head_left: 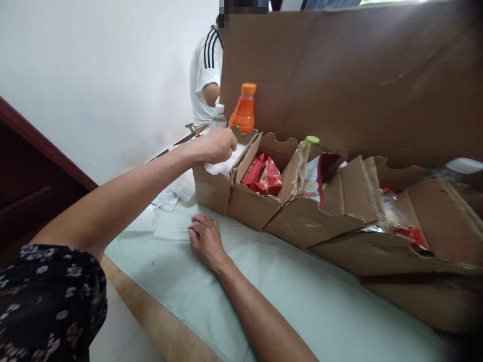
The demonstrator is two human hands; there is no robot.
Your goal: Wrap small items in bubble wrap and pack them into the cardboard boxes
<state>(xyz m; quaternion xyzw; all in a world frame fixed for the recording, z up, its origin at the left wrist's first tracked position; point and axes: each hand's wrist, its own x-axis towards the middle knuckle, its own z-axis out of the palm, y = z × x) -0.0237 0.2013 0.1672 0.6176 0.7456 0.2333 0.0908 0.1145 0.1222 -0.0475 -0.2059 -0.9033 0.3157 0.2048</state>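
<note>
My left hand [221, 145] reaches over the end compartment of a row of cardboard bins, above clear bubble wrap [222, 165]. Its fingers are bent and closed; what they hold, if anything, is hidden. Just behind stand an orange bottle [243, 111] with an orange cap and a clear bottle [218, 119] with a white cap. My right hand [206, 239] rests on the pale green cloth [271, 281] in front of the bins, fingers loosely curled and slightly apart, holding nothing.
Neighbouring cardboard bins [252, 203] hold red snack packets [264, 176], a white and dark red bag [314, 178] and other packets. A tall cardboard panel [347, 75] rises behind. More bubble wrap [166, 200] lies left. A person in a white shirt [204, 75] is beyond.
</note>
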